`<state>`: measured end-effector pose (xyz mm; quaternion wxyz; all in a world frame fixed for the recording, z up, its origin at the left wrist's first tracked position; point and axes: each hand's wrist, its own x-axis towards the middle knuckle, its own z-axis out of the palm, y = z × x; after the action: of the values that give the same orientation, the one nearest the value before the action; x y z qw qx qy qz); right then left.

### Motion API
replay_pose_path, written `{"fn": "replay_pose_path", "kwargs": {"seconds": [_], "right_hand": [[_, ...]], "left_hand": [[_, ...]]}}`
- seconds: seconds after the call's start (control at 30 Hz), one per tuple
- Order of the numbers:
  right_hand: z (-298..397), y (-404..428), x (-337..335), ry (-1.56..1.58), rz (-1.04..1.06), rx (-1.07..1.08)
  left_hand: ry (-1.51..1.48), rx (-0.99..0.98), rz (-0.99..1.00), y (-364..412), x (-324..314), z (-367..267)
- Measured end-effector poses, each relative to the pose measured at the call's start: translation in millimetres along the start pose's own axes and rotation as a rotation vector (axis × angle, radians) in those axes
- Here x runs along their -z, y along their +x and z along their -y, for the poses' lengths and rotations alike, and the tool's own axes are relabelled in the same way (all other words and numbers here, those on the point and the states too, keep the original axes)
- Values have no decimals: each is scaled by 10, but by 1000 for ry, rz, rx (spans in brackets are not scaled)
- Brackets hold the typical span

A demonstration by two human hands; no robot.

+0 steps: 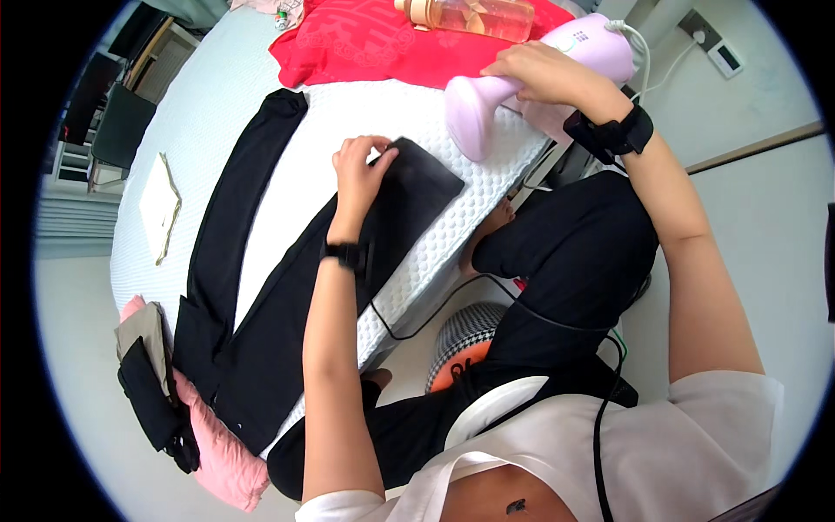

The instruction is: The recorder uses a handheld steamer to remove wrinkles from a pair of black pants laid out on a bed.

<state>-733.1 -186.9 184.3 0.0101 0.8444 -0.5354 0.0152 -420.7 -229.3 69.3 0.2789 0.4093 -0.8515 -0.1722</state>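
Note:
Black trousers lie spread on a bed, one leg stretched toward the far side and the other angled up beside me. My left hand pinches the hem corner of the nearer leg between thumb and fingers. My right hand grips a lilac handheld garment steamer around its neck. The steamer's head hangs to the right of the hem, apart from the cloth. From the steamer's rear end runs a white cord.
White quilted bedding covers the bed. A red patterned cloth and a drink bottle lie at the far end. Folded clothes rest on a pink pillow. A black cable crosses near my legs, above a houndstooth stool.

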Motion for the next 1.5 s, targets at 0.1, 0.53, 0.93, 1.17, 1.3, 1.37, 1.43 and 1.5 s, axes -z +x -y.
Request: {"fn": "replay_pose_path", "kwargs": {"seconds": [0.1, 0.53, 0.93, 1.17, 1.3, 1.37, 1.43, 1.5], "right_hand": [[17, 63, -59, 20, -69, 27], [345, 212, 63, 265, 64, 87], [486, 405, -55, 310, 86, 216], [249, 999, -392, 257, 68, 98], [273, 1371, -633, 126, 174, -9], [282, 1520, -724, 138, 155, -225], [393, 1599, -814, 129, 173, -263], [484, 1649, -956, 73, 136, -359]], "left_hand": [[77, -316, -163, -551, 249, -114], [264, -576, 82, -1646, 258, -250], [108, -166, -134, -1795, -17, -675], [91, 169, -276, -1827, -203, -741], [110, 153, -284, -1997, -210, -687], [49, 153, -312, -2075, -239, -698], [36, 170, -313, -2178, -267, -678], [-48, 251, -337, -2248, -283, -656]]}}
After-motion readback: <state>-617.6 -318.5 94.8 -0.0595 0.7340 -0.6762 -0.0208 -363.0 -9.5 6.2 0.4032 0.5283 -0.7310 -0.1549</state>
